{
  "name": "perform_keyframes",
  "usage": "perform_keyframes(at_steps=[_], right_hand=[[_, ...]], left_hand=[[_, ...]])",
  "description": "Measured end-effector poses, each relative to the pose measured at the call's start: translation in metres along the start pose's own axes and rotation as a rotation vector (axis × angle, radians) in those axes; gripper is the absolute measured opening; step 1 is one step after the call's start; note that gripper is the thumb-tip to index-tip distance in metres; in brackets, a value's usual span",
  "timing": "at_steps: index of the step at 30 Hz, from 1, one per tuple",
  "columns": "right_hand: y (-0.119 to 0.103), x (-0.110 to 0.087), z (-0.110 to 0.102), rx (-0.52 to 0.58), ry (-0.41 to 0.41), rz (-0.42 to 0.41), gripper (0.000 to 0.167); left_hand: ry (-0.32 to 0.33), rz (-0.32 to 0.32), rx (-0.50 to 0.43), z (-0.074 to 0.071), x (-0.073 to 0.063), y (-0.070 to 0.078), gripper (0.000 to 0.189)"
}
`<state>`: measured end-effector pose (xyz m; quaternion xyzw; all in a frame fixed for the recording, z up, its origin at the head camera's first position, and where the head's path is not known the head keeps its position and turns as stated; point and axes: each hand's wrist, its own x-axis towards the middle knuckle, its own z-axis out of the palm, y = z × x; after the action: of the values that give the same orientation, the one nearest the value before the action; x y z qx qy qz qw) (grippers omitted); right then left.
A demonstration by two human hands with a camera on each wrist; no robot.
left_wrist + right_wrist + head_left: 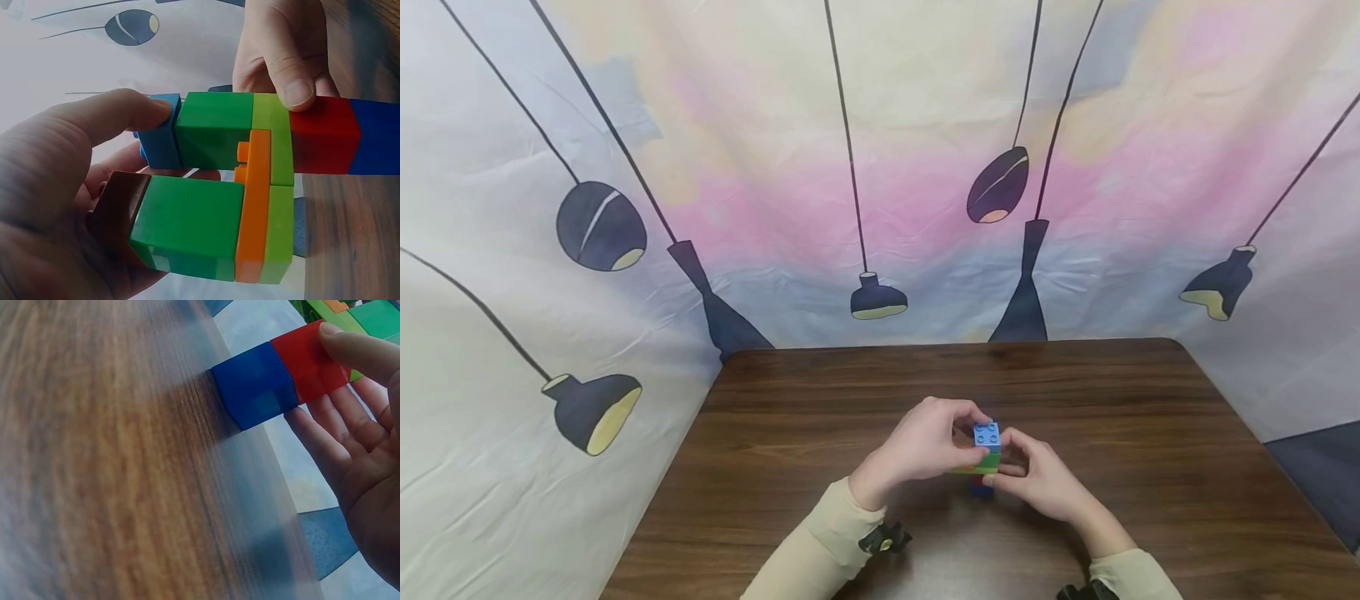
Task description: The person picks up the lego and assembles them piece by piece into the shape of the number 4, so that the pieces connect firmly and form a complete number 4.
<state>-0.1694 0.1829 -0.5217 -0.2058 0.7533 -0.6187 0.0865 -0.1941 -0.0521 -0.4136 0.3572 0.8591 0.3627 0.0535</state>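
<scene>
Both hands hold one upright structure of toy building bricks. On top, the left hand pinches the light blue brick, its thumb and fingers on opposite sides. Below this is a green brick on a lime brick. A second column, a brown brick over a green one and a flat orange brick, stands on the same lime part. Lower down, the right hand grips the red brick above the dark blue brick. Whether the dark blue base touches the table cannot be told.
The brown wood-grain table lies under the hands. Behind it and at its sides hangs a pastel cloth printed with dark lamps. A dark strap device sits on the left wrist, another on the right.
</scene>
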Motion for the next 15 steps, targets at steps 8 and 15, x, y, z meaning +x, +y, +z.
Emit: perform_keyframes(at_steps=[8,15], right_hand=[[-0.0017,-0.0003,-0.0001,-0.016,-0.004,0.005,0.037],[0.0003,-0.0003,0.0007,-0.018,0.001,-0.01,0.035]], left_hand=[[-0.004,0.02,0.018,0.0002,0.0007,-0.0013,0.03],[0.04,0.088,0.056,0.0041,-0.0034,-0.0049,0.032]])
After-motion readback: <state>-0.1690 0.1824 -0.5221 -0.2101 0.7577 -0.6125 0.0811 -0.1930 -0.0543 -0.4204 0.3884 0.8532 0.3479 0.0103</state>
